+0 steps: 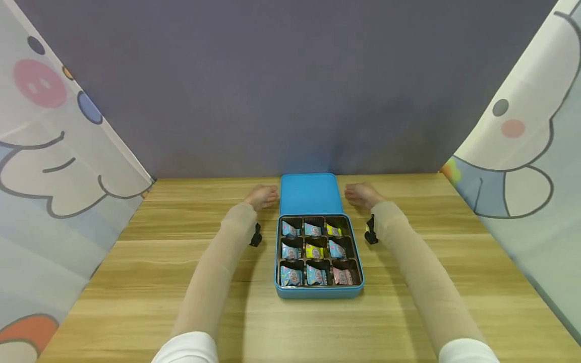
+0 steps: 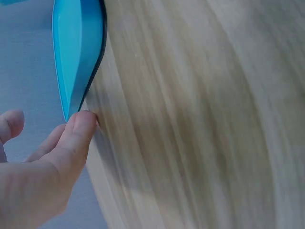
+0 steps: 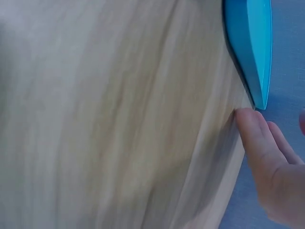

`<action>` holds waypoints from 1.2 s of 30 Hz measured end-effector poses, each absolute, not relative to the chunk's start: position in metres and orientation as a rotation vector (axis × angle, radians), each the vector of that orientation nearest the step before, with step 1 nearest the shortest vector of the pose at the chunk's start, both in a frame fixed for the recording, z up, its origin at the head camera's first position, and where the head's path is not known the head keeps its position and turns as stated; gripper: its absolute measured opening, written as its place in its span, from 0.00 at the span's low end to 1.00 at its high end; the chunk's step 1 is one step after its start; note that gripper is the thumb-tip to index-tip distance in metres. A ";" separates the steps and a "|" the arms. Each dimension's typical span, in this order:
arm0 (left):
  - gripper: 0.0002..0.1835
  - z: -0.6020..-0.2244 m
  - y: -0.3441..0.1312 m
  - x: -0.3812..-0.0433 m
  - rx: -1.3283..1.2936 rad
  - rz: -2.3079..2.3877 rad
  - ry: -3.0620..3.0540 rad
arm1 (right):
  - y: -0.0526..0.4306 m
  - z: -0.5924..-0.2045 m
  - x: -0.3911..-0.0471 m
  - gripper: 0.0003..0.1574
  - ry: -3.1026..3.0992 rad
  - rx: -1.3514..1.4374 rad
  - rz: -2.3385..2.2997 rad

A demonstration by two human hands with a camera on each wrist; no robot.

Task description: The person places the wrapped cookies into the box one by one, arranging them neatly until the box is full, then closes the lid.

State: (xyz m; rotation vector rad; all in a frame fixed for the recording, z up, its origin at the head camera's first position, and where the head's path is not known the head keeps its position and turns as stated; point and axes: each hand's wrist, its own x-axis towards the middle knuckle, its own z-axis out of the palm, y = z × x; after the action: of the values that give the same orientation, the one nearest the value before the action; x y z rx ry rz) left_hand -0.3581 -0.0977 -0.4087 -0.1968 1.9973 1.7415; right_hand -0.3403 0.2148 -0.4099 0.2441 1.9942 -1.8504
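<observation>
A blue tin box (image 1: 317,293) lies on the table with its hinged lid (image 1: 310,194) folded back flat, away from me. Inside, a dark brown tray divides it into several compartments holding small wrapped candies (image 1: 315,251), mostly blue, with two yellow and one pink. Left of the lid is my left hand (image 1: 263,196), its fingers extended; in the left wrist view its fingertips are by the lid's corner. My right hand (image 1: 361,195) mirrors it on the right side, fingers extended near the other corner in the right wrist view. Whether either hand touches the lid, I cannot tell.
The wood-grain table (image 1: 150,282) ends at a grey panel (image 1: 290,91) just behind the lid. Cartoon-printed curtains (image 1: 59,151) border the left and right sides. A black strap piece (image 1: 256,235) hangs at each wrist.
</observation>
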 end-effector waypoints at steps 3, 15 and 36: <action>0.28 -0.413 -0.093 -0.358 -0.240 1.795 1.953 | 0.213 -0.412 -0.342 0.33 1.938 0.280 -1.881; 0.24 -0.419 -0.078 -0.353 -0.350 1.946 1.839 | 0.209 -0.413 -0.342 0.30 1.871 0.459 -1.907; 0.21 -0.530 -0.098 -0.436 -0.299 2.015 1.855 | 0.203 -0.423 -0.347 0.29 2.018 0.500 -1.807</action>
State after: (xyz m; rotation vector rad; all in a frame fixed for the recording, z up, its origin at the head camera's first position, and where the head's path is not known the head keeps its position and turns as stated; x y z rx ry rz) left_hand -0.4362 -0.0978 -0.5301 -0.2989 1.8549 2.0149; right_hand -0.3472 0.2031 -0.4230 0.5002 2.0178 -1.8072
